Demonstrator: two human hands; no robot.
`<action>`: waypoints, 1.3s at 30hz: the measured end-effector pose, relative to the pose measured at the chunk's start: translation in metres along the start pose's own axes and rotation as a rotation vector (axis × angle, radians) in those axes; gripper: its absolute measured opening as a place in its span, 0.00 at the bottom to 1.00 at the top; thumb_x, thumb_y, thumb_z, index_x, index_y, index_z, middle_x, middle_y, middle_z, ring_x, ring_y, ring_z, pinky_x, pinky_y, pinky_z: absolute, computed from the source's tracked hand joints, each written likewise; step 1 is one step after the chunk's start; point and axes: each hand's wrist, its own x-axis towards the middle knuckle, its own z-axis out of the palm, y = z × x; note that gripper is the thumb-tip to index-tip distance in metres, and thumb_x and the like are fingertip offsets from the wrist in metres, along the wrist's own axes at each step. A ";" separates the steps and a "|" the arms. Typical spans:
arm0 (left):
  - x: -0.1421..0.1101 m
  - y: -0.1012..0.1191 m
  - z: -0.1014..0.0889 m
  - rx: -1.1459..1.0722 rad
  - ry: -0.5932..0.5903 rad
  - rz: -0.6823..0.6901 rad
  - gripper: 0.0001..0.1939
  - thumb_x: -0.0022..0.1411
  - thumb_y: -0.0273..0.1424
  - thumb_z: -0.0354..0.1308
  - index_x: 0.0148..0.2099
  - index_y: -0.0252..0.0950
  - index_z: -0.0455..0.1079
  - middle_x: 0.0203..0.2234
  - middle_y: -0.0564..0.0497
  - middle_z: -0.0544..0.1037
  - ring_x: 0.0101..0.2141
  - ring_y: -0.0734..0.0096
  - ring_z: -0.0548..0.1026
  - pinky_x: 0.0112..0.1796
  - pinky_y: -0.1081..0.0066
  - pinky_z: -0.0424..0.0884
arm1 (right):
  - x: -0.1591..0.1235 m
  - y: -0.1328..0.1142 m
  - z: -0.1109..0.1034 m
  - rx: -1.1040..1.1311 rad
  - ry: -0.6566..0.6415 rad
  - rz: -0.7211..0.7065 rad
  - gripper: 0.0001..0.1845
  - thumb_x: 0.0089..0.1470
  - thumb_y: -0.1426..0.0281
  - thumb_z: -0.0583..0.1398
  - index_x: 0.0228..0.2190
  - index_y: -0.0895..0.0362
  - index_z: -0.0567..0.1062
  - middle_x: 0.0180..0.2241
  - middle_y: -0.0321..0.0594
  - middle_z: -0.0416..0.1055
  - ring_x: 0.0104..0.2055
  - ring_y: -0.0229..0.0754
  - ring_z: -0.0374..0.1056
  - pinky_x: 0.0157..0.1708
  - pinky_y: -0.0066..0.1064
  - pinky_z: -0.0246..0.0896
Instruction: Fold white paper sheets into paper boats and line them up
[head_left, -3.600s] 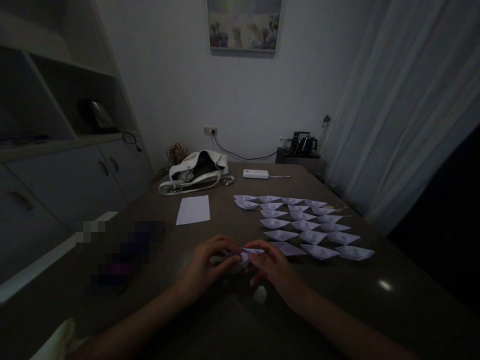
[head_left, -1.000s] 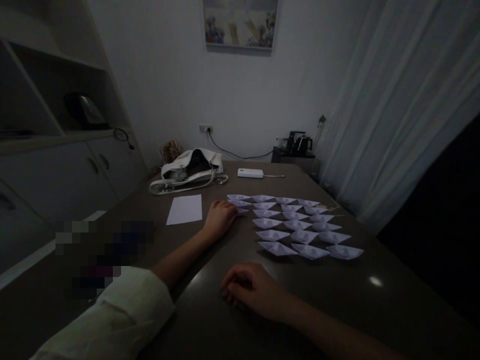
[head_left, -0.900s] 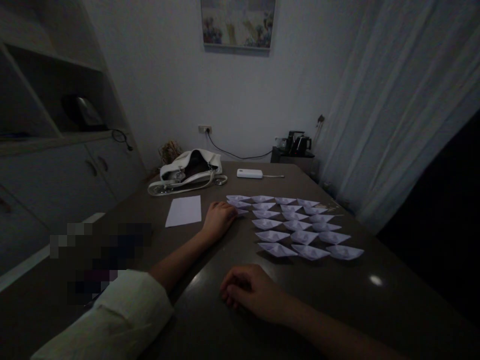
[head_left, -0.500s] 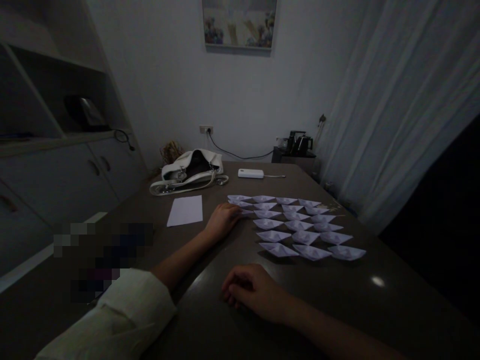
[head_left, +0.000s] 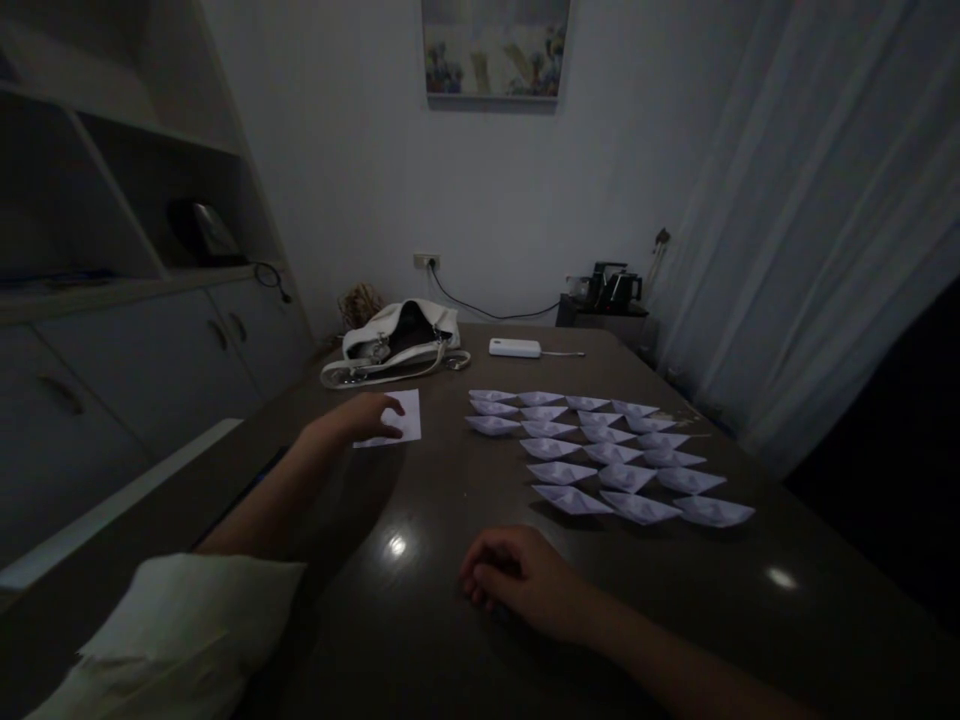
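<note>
My left hand (head_left: 364, 416) reaches out over a white paper sheet (head_left: 406, 421) on the dark table (head_left: 420, 620), its fingers on the sheet's left part; the grip itself is unclear in the dim light. My right hand (head_left: 517, 585) rests on the table near me, fingers curled under with nothing visible in them. Several folded white paper boats (head_left: 600, 455) lie in rows to the right of the sheet; the nearest-left one (head_left: 492, 425) sits apart from my left hand.
A white handbag (head_left: 396, 345) lies at the table's far side, with a white power bank (head_left: 514, 348) and cable beside it. Cabinets and shelves (head_left: 135, 330) stand on the left, a curtain (head_left: 810, 250) on the right, a kettle (head_left: 611, 288) on a side stand.
My left hand has moved left from the edge of the boat rows onto the paper sheet, leaving a boat there. My right hand has stayed resting on the table.
</note>
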 end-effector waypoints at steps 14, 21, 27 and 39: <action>-0.015 -0.041 -0.007 -0.016 -0.149 -0.041 0.26 0.41 0.34 0.66 0.47 0.38 0.75 0.44 0.46 0.78 0.44 0.52 0.74 0.44 0.64 0.68 | -0.002 -0.002 -0.002 0.005 -0.017 -0.007 0.04 0.53 0.73 0.58 0.29 0.59 0.74 0.26 0.37 0.71 0.27 0.36 0.68 0.28 0.28 0.63; -0.015 -0.030 -0.014 0.000 -0.190 0.003 0.13 0.46 0.35 0.61 0.37 0.40 0.78 0.38 0.48 0.80 0.41 0.55 0.75 0.43 0.65 0.68 | -0.002 -0.001 -0.003 -0.006 -0.017 -0.009 0.06 0.53 0.76 0.56 0.29 0.60 0.74 0.27 0.39 0.72 0.29 0.37 0.69 0.29 0.28 0.63; -0.011 -0.028 -0.010 0.067 -0.190 0.016 0.14 0.53 0.30 0.56 0.42 0.37 0.77 0.40 0.47 0.81 0.39 0.56 0.77 0.40 0.67 0.70 | -0.002 -0.003 -0.003 -0.020 -0.021 0.001 0.07 0.54 0.77 0.56 0.30 0.61 0.74 0.27 0.38 0.72 0.28 0.36 0.69 0.28 0.27 0.63; -0.008 -0.027 0.009 0.223 -0.197 0.076 0.15 0.66 0.33 0.55 0.53 0.34 0.66 0.49 0.44 0.71 0.44 0.61 0.74 0.42 0.57 0.73 | -0.003 -0.002 -0.003 -0.008 -0.027 0.018 0.07 0.54 0.79 0.55 0.31 0.61 0.74 0.27 0.38 0.72 0.28 0.34 0.69 0.28 0.25 0.63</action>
